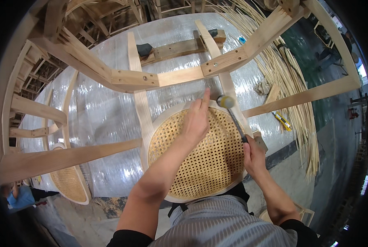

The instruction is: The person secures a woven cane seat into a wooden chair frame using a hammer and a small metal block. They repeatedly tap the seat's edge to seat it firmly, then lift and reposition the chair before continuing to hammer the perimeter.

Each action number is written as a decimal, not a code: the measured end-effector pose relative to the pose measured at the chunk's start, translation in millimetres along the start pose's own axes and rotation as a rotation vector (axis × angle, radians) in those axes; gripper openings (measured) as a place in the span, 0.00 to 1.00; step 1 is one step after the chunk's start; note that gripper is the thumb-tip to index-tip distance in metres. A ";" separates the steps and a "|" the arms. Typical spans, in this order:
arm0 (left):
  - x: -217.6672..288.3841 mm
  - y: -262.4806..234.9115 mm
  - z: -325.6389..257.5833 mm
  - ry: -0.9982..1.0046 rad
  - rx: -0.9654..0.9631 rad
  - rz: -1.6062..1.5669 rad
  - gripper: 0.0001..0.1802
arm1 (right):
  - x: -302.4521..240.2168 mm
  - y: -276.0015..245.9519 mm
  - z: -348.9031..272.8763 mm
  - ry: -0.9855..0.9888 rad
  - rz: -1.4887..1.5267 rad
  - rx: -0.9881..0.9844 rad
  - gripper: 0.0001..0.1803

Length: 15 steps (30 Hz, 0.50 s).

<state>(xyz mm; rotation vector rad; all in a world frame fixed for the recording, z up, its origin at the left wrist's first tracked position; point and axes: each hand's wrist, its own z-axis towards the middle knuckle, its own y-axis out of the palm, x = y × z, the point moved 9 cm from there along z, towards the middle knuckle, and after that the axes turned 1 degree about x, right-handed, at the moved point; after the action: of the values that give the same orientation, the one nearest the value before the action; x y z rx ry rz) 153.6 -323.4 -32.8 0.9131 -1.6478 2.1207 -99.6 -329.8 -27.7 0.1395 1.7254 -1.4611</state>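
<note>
A round-backed wooden chair frame stands in front of me, with a woven cane panel set in its pale oval rim. My left hand rests over the panel's far edge, its index finger stretched past the rim and the other fingers partly hidden. In my right hand, at the panel's right edge, is the dark handle of a mallet. The mallet's yellowish head, slightly blurred, is just right of my left fingers, above the far rim. A small block lies partly hidden by my right hand.
The chair's curved top rail and side legs surround my arms. Long cane strips lie at right beside a yellow utility knife. A wooden beam lies beyond; another cane-panelled chair and a person are at left.
</note>
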 end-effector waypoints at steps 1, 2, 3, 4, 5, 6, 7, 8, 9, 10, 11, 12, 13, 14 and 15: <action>-2.8 -1.9 2.4 -0.045 -0.009 -0.027 0.46 | -6.0 -3.1 -0.2 -0.055 0.047 0.075 0.18; -5.5 -0.9 3.1 -0.085 -0.018 -0.057 0.46 | -7.5 -8.4 -3.7 -0.110 0.089 0.153 0.19; -3.9 1.3 2.7 -0.089 -0.036 -0.042 0.47 | -1.5 -1.6 -3.0 -0.086 0.015 0.086 0.19; -1.6 4.0 2.1 -0.091 -0.055 -0.027 0.48 | 6.1 3.9 -1.2 -0.061 -0.059 0.019 0.19; -5.9 2.7 2.4 -0.101 -0.058 0.001 0.48 | 2.2 11.0 8.1 -0.055 -0.123 -0.051 0.19; -8.5 -1.7 3.3 -0.089 -0.028 0.010 0.48 | -1.9 9.6 12.3 -0.026 -0.057 -0.052 0.19; -11.2 -6.2 4.3 -0.076 0.001 0.020 0.48 | -6.5 6.6 13.6 0.003 0.009 -0.053 0.19; -6.3 -7.6 5.0 -0.057 0.011 0.016 0.49 | -7.6 2.6 11.0 0.055 0.065 -0.053 0.20; -5.5 -7.5 6.1 -0.077 0.002 -0.011 0.48 | -8.8 2.1 10.7 -0.009 0.057 -0.003 0.19; -5.2 -7.6 7.7 -0.097 -0.008 -0.038 0.48 | -10.5 4.8 11.6 -0.072 0.048 0.045 0.19; -7.5 -8.8 9.0 -0.116 -0.006 -0.058 0.48 | -16.0 4.5 12.7 -0.148 0.043 0.097 0.19; -7.5 -11.5 9.6 -0.122 0.022 -0.075 0.47 | -8.0 12.2 13.0 -0.075 0.009 0.014 0.19; -6.8 -13.4 10.4 -0.127 0.050 -0.093 0.46 | 0.7 18.0 11.8 -0.001 -0.026 -0.068 0.19; -7.5 -17.8 15.4 -0.129 0.094 -0.107 0.46 | 7.3 22.4 17.1 0.057 -0.062 -0.145 0.19; -13.8 -25.7 13.0 -0.129 0.137 -0.106 0.42 | 0.4 22.7 17.8 0.093 -0.028 -0.173 0.20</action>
<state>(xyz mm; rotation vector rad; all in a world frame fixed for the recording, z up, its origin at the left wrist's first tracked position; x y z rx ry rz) 183.0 -326.2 -20.6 1.1744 -1.4899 2.1635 -77.6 -338.1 -44.4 0.0925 1.9275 -1.3357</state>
